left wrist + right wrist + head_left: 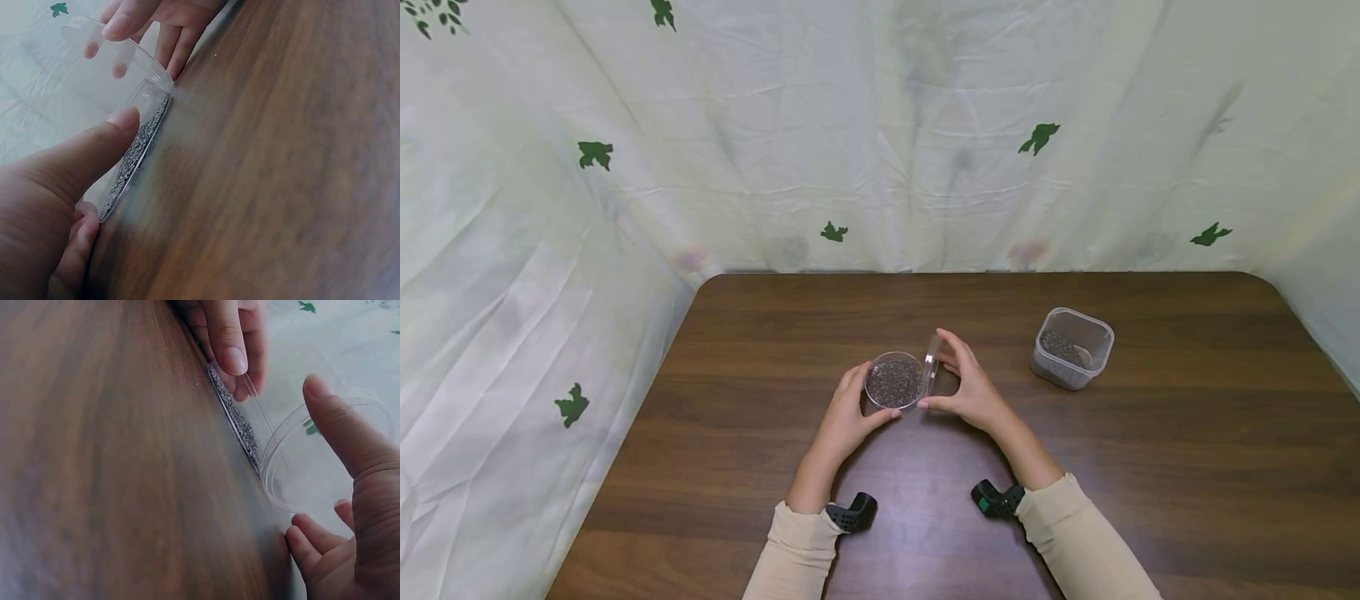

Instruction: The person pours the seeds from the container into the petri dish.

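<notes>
A clear, round petri dish [893, 352] holds a layer of dark grey granules [895, 383] and sits low at the tabletop. My left hand [842, 421] grips its left side, thumb at the near edge and fingers round the far edge. On the dish's right, my right hand [973, 393] holds the clear lid [931, 367] by its edges between thumb and fingers. The lid stands tilted nearly upright, its lower edge right at the dish's rim in the right wrist view. Through the transparent lid, fingertips show in the left wrist view.
A clear plastic tub [1072, 380] with more dark granules and a pale piece inside stands to the right on the brown wooden table [1187, 433]. A pale curtain [880, 167] with green leaf-like shapes hangs behind the table. Black wrist cameras sit at both cuffs.
</notes>
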Available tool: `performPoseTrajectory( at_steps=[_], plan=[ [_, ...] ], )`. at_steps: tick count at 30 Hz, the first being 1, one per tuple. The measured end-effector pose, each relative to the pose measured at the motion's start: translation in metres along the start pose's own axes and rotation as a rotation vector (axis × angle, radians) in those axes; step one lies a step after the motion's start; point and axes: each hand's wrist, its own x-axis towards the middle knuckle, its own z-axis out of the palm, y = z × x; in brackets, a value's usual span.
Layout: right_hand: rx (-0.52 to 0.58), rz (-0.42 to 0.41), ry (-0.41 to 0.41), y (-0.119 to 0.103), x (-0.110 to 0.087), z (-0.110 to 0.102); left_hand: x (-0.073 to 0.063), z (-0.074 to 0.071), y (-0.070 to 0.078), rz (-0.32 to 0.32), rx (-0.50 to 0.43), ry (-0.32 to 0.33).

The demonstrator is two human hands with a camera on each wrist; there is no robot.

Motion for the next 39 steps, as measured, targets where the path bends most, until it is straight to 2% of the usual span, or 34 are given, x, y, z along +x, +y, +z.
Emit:
performPoseTrajectory(
  at_steps=[10, 17, 28, 35, 39],
  plan=[
    [0.000, 0.028, -0.045, 0.002, 0.002, 0.000, -0.001, 0.000, -0.001, -0.004, 0.003, 0.000],
    [-0.005, 0.017, -0.060, 0.004, 0.004, 0.000, -0.001, 0.000, -0.001, -0.005, 0.003, 0.000],
    [-0.093, 0.024, -0.055, 0.001, 0.006, 0.003, 0.000, 0.000, -0.001, 0.004, 0.016, -0.004],
    [-0.108, 0.053, -0.057, 0.032, 0.010, 0.008, 0.000, -0.001, 0.000, -0.005, 0.010, -0.009],
    [-0.109, 0.036, -0.063, 0.034, 0.009, 0.008, 0.000, -0.002, 0.001, -0.003, 0.006, -0.009]
  ],
)
